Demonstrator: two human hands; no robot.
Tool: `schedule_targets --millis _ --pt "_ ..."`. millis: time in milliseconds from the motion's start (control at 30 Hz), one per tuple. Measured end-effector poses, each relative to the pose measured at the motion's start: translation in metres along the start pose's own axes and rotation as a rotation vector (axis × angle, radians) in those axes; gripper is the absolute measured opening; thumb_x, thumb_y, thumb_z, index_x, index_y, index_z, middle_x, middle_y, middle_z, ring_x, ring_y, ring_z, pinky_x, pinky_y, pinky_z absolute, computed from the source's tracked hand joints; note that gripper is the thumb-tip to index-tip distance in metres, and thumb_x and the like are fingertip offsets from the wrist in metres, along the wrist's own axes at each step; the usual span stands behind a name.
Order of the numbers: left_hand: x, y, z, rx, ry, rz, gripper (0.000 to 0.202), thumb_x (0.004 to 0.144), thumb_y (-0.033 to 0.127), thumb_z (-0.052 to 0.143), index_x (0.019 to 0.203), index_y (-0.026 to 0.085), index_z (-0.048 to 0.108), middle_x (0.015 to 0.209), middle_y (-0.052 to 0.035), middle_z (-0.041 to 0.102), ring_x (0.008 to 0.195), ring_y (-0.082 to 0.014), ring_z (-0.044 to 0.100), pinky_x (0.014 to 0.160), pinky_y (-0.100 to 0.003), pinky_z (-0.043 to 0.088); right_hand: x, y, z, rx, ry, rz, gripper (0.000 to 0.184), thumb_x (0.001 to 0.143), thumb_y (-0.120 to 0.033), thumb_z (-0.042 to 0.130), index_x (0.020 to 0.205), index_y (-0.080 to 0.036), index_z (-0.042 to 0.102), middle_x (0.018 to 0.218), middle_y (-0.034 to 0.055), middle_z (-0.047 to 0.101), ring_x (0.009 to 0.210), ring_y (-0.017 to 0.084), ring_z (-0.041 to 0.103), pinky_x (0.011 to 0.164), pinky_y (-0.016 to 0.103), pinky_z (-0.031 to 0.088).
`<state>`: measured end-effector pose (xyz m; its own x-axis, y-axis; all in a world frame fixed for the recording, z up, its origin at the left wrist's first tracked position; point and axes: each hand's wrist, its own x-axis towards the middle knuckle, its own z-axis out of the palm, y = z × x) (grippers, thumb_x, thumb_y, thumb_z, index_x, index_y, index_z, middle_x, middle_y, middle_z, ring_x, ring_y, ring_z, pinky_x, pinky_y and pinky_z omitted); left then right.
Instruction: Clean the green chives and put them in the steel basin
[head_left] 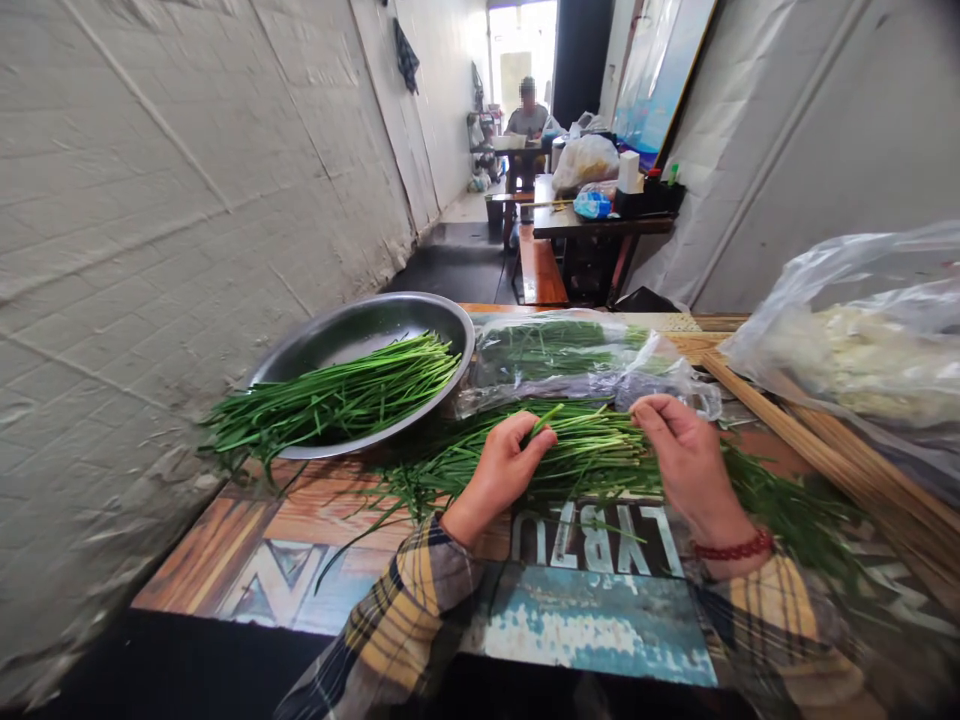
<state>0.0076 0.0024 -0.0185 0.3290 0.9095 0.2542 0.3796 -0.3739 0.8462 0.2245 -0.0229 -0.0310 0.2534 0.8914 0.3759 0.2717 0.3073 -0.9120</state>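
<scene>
A: What do we have in our left hand (502, 465)?

B: Its thumb and forefinger are closed on a short green stalk (546, 420), whose tip pokes up past them.

A: And our right hand (694, 465)?

B: Thumb and forefinger are pinched together, level with the left. We can't tell whether something thin is caught between them. A red bracelet (735, 548) circles the wrist.

A: Where are the other stalks?

B: A loose pile (592, 440) lies on the patchwork table (592, 620), below and between our hands. Beyond the left hand, off to its left, a metal bowl (337, 342) holds a thick bunch (360, 392) that spills over the rim.

A: What else is around our grip?

B: Just beyond both hands lies a clear bag (551, 350) with greens inside. Right of the right hand sits a bigger plastic bag (862, 350) of something pale. Far ahead, a person (527, 122) sits at another table.
</scene>
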Motion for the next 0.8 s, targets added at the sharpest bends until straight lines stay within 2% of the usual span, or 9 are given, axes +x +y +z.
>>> schedule_targets --millis 67,167,233,333,467,667,800 --pt "0.000 0.002 -0.003 -0.030 0.018 0.015 0.029 0.089 0.033 0.048 0.066 0.017 0.051 0.070 0.0005 0.047 0.072 -0.0132 0.044 0.067 -0.025 0.035 0.006 -0.008 -0.015 -0.157 -0.132 -0.090 0.022 0.089 -0.038 0.055 0.078 -0.019 0.060 0.075 0.0018 0.060 0.073 0.016 0.055 0.069 0.029 0.043" --pt "0.000 0.004 -0.006 -0.158 0.004 -0.030 0.029 0.091 0.038 0.045 0.073 0.017 0.051 0.072 0.0000 0.050 0.070 -0.0126 0.046 0.066 -0.024 0.037 0.013 -0.019 -0.029 -0.263 -0.399 -0.222 0.021 0.090 -0.031 0.053 0.077 -0.020 0.064 0.081 0.0033 0.066 0.079 0.017 0.060 0.076 0.031 0.046" --pt "-0.001 0.004 -0.006 -0.251 -0.004 -0.102 0.029 0.092 0.042 0.044 0.077 0.018 0.050 0.068 0.0021 0.048 0.061 -0.0104 0.043 0.059 -0.023 0.036 0.015 -0.017 -0.032 -0.329 -0.451 -0.277 0.017 0.090 -0.029 0.054 0.083 -0.021 0.067 0.088 0.0050 0.069 0.085 0.019 0.063 0.081 0.034 0.046" --pt "-0.001 0.002 -0.005 -0.238 0.031 -0.143 0.029 0.090 0.043 0.047 0.077 0.018 0.051 0.062 0.0049 0.043 0.055 -0.0087 0.037 0.054 -0.021 0.032 0.017 -0.004 -0.030 -0.474 -0.459 -0.337 0.011 0.085 -0.029 0.062 0.089 -0.022 0.069 0.093 0.0057 0.071 0.088 0.021 0.063 0.082 0.038 0.046" --pt "0.000 0.001 -0.004 -0.100 0.076 -0.102 0.023 0.086 0.037 0.055 0.077 0.016 0.058 0.069 0.0023 0.054 0.066 -0.0106 0.046 0.065 -0.022 0.038 0.017 0.010 -0.024 -0.546 -0.444 -0.372 0.007 0.082 -0.028 0.066 0.083 -0.023 0.070 0.088 0.0039 0.070 0.084 0.020 0.062 0.079 0.037 0.046" --pt "0.000 0.005 -0.001 -0.109 0.039 -0.093 0.026 0.086 0.035 0.054 0.084 0.014 0.070 0.082 -0.0035 0.069 0.080 -0.0169 0.059 0.075 -0.026 0.043 0.010 -0.006 -0.011 -0.269 -0.344 -0.313 0.014 0.088 -0.030 0.058 0.080 -0.022 0.067 0.083 0.0029 0.068 0.080 0.018 0.063 0.075 0.034 0.050" --pt "-0.002 0.006 0.000 -0.061 -0.049 -0.048 0.025 0.085 0.035 0.058 0.083 0.014 0.072 0.076 -0.0038 0.069 0.075 -0.0171 0.059 0.072 -0.027 0.043 0.005 -0.014 -0.002 -0.209 -0.315 -0.285 0.017 0.089 -0.032 0.055 0.077 -0.023 0.064 0.080 0.0023 0.066 0.077 0.018 0.062 0.073 0.033 0.050"
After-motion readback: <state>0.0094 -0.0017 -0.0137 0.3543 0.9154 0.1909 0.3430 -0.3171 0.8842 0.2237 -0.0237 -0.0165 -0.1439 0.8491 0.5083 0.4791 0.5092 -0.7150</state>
